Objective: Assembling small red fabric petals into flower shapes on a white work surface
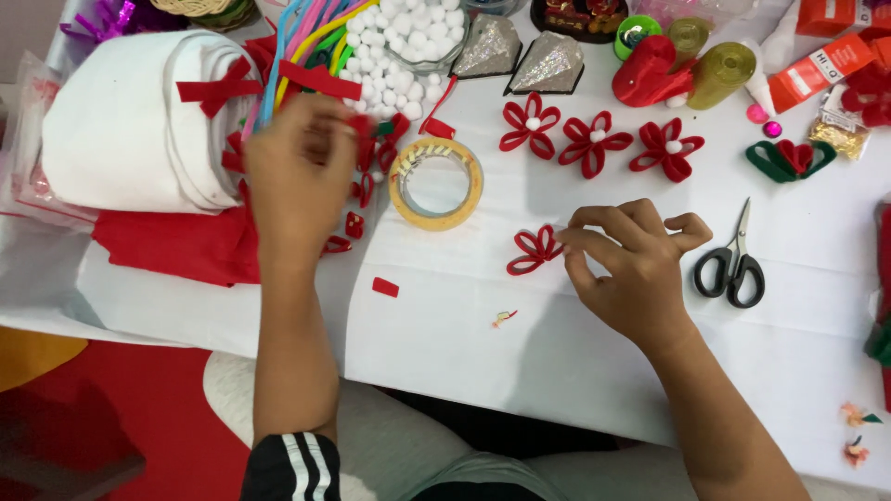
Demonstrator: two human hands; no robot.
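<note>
three finished red flowers (530, 123), one scissors (733, 264)

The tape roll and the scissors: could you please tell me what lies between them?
In the head view, the right hand pinching a half-made red felt flower lies between the tape roll and the scissors.

tape roll (436, 183), black scissors (733, 267), 3 finished red flowers w/ white centres (599, 141), white felt roll (139, 125), jar of pom-poms (413, 32), 2 glitter cones (520, 56), gold ribbon spool (722, 74)
</note>
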